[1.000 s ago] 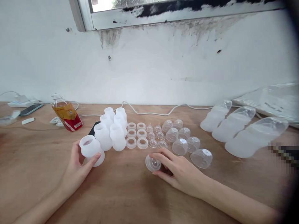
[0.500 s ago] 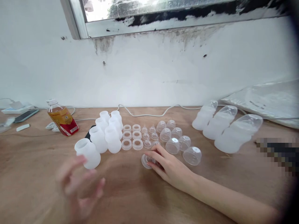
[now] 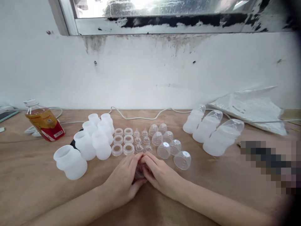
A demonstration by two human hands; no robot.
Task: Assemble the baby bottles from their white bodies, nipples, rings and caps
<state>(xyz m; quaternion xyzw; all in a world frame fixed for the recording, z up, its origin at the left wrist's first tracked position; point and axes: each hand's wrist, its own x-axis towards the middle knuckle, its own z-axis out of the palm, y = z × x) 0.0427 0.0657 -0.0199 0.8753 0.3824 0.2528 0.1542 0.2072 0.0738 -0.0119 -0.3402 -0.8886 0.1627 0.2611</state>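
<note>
My left hand (image 3: pixel 125 175) and my right hand (image 3: pixel 158 172) meet at the front middle, their fingers wrapped round a clear ring-shaped part (image 3: pixel 139 172), mostly hidden between them. Just beyond are clear nipples (image 3: pixel 138 140) in two columns, with white rings (image 3: pixel 117 149) to their left. Several clear domed caps (image 3: pixel 182 160) stand to the right of the nipples. White open-necked bottles (image 3: pixel 101 146) fill the left side, one of them (image 3: pixel 71 163) apart at the front.
Three capped bottles (image 3: pixel 217 141) stand at the right, before a plastic bag (image 3: pixel 254 106). A drink bottle (image 3: pixel 47 124) leans at the left. A white cable (image 3: pixel 145 118) runs along the wall; a pixelated dark object (image 3: pixel 265 157) lies far right.
My left hand has come from beside the front white bottle to the clear part, and its fingers have closed round it. The view has shifted to the right.
</note>
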